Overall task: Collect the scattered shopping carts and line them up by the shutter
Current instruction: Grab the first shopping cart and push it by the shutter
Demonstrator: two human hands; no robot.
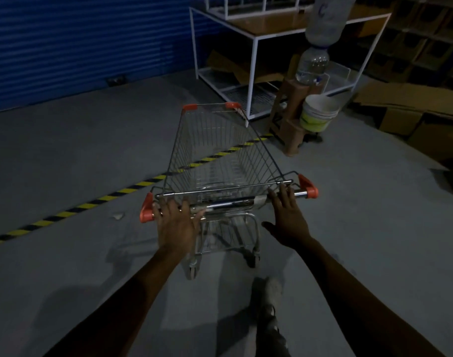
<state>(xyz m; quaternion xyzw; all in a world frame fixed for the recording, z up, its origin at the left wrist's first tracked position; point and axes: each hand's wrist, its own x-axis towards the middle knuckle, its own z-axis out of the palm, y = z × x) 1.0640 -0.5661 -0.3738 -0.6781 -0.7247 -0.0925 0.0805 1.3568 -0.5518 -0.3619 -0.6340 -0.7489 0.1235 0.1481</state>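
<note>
Lighting dim. Grey concrete floor [65, 155] crossed by a yellow-black hazard stripe [65, 214]. Blue shutter [78, 42] far left. White-framed shelving unit [253, 73] far right; brown stool [288, 130] carrying stacked water bottles [311, 65] and flattened cardboard [400, 104] beside it.

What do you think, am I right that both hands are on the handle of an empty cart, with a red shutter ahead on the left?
No: the head view shows the shutter is blue, not red. The rest stands: the left hand and right hand are on the handle of an empty cart, shutter ahead on the left.
</note>
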